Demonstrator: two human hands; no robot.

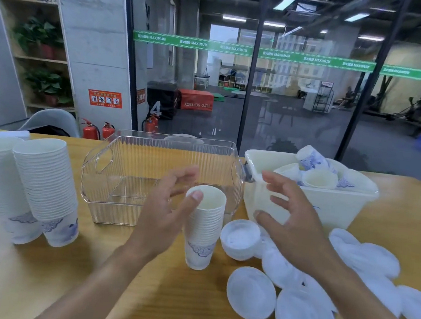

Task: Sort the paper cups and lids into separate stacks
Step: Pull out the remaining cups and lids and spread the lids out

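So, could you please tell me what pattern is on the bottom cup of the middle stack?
A blue-grey swirling print on white, on the cup stack, seen from the head view.

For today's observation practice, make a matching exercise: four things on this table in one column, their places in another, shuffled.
Things:
1. clear bin
2. white tub
3. two tall cup stacks
4. loose lids

Places:
A. far left of the table
B. right front of the table
C. back middle, no cups inside
D. back right, holding cups

Pairs: 1-C, 2-D, 3-A, 4-B
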